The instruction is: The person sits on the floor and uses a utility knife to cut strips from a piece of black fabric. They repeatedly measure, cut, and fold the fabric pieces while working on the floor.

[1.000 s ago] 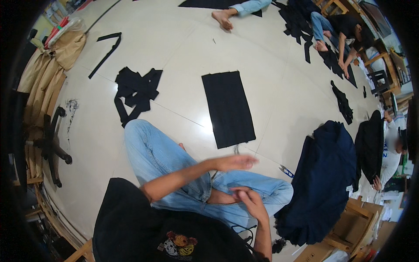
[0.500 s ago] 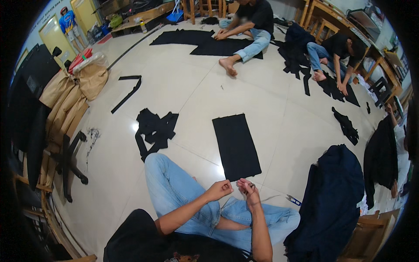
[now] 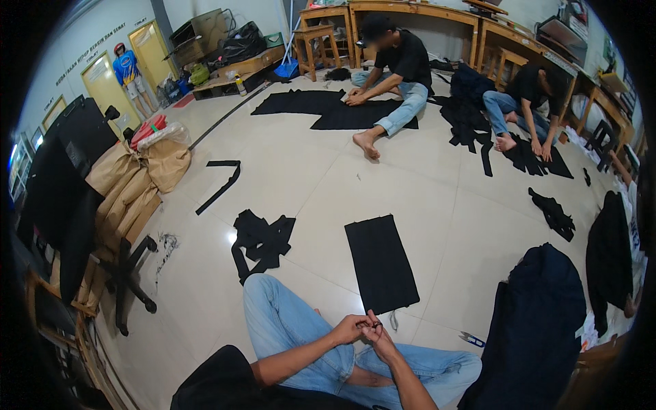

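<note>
My left hand point(image 3: 348, 329) and my right hand point(image 3: 380, 336) meet above my crossed legs, fingertips pinched together. Something small and dark shows at the right fingers, too small to name. Just beyond them a black rectangle of cloth point(image 3: 383, 263) lies flat on the floor. By its near edge, close to my right hand, is a thin grey object point(image 3: 393, 320) whose kind I cannot make out. Blue-handled thread snips point(image 3: 472, 339) lie farther right, beside a large dark navy cloth heap point(image 3: 533, 321).
Black cloth scraps point(image 3: 263, 239) and a bent black strip point(image 3: 225, 183) lie on the left. An office chair base point(image 3: 126, 277) stands near brown sacks point(image 3: 130, 184). Ahead, one person point(image 3: 403, 68) sits over black cloth panels point(image 3: 294, 102); another person point(image 3: 529, 102) bends over black pieces at right.
My hands have come together; they were slightly apart before. The view has tilted up, so floor things sit lower in the picture. The grey object now shows beside the cloth.
</note>
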{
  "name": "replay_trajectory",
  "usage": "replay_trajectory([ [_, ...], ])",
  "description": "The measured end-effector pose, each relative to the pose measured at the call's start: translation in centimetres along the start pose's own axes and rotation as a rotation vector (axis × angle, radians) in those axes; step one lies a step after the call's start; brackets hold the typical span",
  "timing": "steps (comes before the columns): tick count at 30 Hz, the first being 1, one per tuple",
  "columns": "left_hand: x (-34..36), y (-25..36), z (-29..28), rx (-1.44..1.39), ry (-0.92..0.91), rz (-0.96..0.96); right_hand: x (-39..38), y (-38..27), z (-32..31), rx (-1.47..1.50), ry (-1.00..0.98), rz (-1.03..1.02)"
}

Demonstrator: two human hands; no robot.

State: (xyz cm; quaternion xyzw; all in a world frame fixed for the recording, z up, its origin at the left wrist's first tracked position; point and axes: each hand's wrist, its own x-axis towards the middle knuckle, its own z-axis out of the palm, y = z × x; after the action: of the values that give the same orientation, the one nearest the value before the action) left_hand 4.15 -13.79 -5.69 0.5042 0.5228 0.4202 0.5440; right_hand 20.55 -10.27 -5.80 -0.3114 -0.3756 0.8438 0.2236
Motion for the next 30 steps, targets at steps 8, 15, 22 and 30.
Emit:
replay_trajectory([
  [8,-0.5,4.1,1.9,0.678,0.239,0.083,0.3,-1.0,-2.2,0.088,0.024,0.121],
  [15,-1.2,3.4,2.8,0.761,0.215,0.01,-1.0,-2.8,-1.7,0.314,0.141,0.046],
  [22,-0.8,1.0,-4.2,0.173,0.907,-0.124,-2.1,-5.5,-3.3,0.012,0.084,0.213],
  [30,-1.8,4.9,-3.6,-0.244,0.576,-0.013,-2.6,-7.3,-3.8,0.296,0.293,-0.176],
])
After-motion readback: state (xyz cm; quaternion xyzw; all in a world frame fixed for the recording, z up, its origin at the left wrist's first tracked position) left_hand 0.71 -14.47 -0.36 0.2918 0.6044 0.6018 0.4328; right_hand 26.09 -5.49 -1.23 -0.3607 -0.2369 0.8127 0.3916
